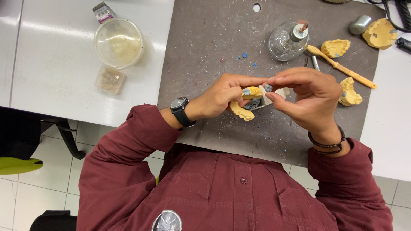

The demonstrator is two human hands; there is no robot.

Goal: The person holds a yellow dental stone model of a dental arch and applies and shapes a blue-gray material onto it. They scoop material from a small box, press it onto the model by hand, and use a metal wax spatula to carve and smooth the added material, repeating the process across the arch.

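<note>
You pinch a small grey-blue wax pellet [268, 87] between the thumb and forefinger of your right hand [306, 100], and it is tiny and soft by the look of it: squeeze too hard and it may smear on your fingertips, loosen too much and it may drop among the blue crumbs on the grey work mat [205, 47]. Your left hand [220, 96] is closed around the yellow dental cast [250, 93], which sits in the air above the mat, just in front of your chest, with a second yellow piece [241, 111] hanging below it. That lower piece looks loosely held and could slip if your grip shifts. The 2 hands almost touch, so a small jolt from either may knock the blob already on the cast.

The glass spirit lamp [289, 40] stands beyond your right hand; whether its wick burns, you cannot tell from here. 3 more yellow casts [336, 48] lie on the right, beside a yellow-handled tool [342, 67].
</note>
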